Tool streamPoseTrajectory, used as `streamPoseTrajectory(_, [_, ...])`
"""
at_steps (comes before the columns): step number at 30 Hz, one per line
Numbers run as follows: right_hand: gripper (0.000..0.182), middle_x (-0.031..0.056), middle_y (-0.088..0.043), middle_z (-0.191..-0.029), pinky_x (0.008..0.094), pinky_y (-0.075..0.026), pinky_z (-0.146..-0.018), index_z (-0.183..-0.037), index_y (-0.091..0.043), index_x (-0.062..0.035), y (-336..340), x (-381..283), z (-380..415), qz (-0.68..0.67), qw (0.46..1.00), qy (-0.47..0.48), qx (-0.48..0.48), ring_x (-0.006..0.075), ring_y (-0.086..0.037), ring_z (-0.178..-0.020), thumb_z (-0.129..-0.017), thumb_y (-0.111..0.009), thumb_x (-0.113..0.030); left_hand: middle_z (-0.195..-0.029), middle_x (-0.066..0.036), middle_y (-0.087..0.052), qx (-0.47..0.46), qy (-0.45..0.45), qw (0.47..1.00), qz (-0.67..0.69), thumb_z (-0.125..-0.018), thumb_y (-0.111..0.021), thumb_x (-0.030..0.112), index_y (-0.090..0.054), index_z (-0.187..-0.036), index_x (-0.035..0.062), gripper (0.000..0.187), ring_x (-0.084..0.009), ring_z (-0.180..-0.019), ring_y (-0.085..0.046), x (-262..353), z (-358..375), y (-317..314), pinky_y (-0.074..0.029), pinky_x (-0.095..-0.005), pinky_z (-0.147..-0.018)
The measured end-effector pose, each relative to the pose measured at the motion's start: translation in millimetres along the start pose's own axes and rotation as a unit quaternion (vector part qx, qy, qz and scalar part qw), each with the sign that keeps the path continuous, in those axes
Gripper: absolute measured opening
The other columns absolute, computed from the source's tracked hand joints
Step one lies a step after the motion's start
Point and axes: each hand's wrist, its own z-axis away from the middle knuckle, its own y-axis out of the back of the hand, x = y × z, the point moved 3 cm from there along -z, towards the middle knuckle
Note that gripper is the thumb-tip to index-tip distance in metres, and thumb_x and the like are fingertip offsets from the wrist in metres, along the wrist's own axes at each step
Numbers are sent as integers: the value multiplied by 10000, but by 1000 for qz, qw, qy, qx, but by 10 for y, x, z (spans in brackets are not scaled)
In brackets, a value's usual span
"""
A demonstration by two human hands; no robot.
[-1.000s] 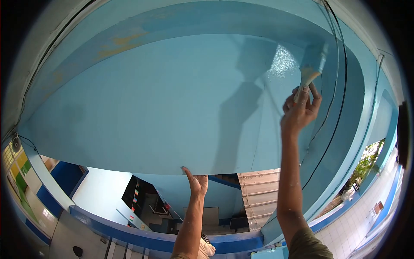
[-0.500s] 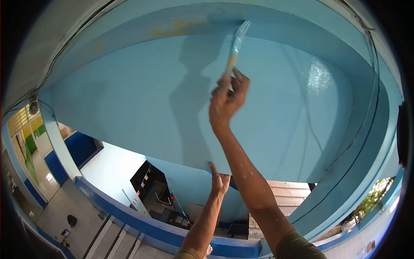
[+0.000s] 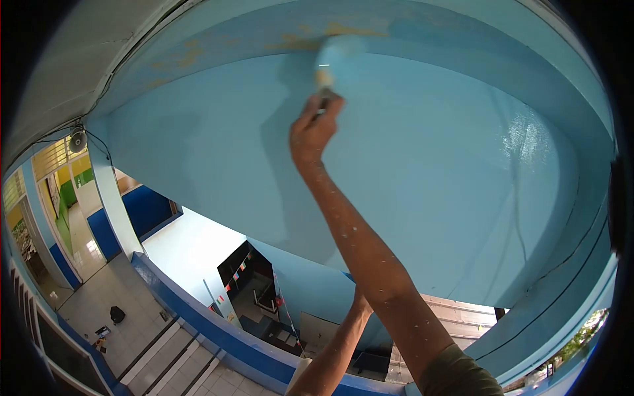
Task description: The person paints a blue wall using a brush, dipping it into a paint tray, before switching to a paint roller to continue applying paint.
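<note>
My right hand (image 3: 316,129) is closed round the handle of a paintbrush (image 3: 325,74), raised high. The brush is blurred, and its bristles meet the upper edge of the light blue panel (image 3: 409,165), just under a patch of yellowish, unevenly coated surface (image 3: 297,41). Wet paint shines at the panel's right side. My left hand (image 3: 360,298) is at the panel's lower edge, mostly hidden behind my right forearm, so its fingers do not show.
Cables (image 3: 568,277) run along the right side and the upper left. A round speaker (image 3: 77,140) hangs at the left. Below are a blue ledge (image 3: 218,338), steps, a tiled floor (image 3: 125,343) with a dark bag (image 3: 117,315), and a dark doorway.
My right hand and the brush have moved left along the panel's top edge. The view has shifted, and my left hand is now hidden behind my right forearm.
</note>
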Motion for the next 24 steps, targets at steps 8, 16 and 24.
streamPoseTrajectory(8, [166, 159, -608, -740, 332, -475, -601, -1116, -602, -8, 125, 85, -149, -69, 947, -108, -293, 204, -593, -642, -975, -598, -94, -1500, -69, -445, 75, -14, 993, 92, -908, -560, 640, -315, -1511, 73, 863, -215, -1367, -445, -54, -18, 34, -404, -390, -1140])
streamPoseTrajectory(16, [288, 10, -610, -713, 203, -235, -398, -1175, -687, -39, 2133, -122, -1509, 13, 968, -158, -197, 23, -411, -476, -948, -688, -217, -1452, -73, -472, 78, -43, 989, 120, -873, -625, 616, -340, -1480, 83, 856, -220, -1330, -481, 38, 23, -146, -450, -373, -1120])
streamPoseTrajectory(24, [257, 75, -583, -755, 220, -345, -380, -1188, -434, -73, 2450, -100, -1176, -84, 978, -98, 165, 79, -508, -529, -1003, -571, -188, -1468, -77, -455, 101, -41, 987, 120, -909, -561, 621, -334, -1489, 81, 825, -211, -1350, -454, 37, 22, -170, -437, -363, -1125])
